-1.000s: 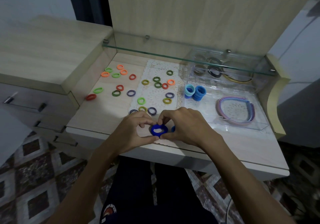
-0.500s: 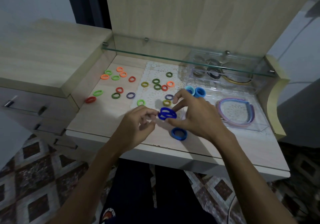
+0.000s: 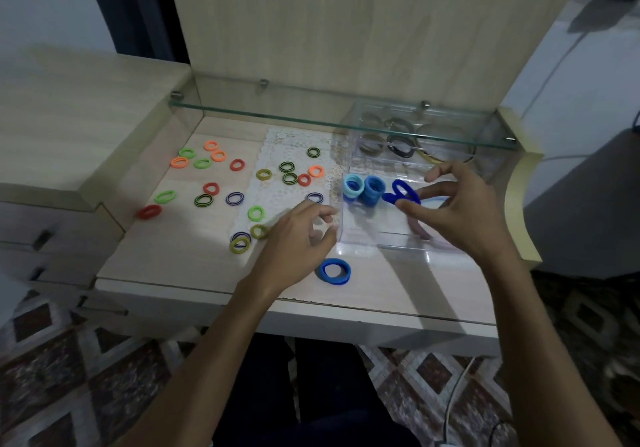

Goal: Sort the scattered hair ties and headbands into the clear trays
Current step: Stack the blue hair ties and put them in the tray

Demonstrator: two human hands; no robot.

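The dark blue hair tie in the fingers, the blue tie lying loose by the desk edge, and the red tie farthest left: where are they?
Dark blue elastic hair tie (image 3: 403, 191), head view: upper loop.
Blue fabric hair tie (image 3: 325, 273), head view: left band.
Red hair tie (image 3: 149, 212), head view: its band.

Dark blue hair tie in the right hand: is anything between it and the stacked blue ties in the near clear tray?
Nothing visible. The right hand pinches the dark blue hair tie above the open-topped near clear tray, right beside the stacked blue ties. The left hand stays outside the tray's left wall.
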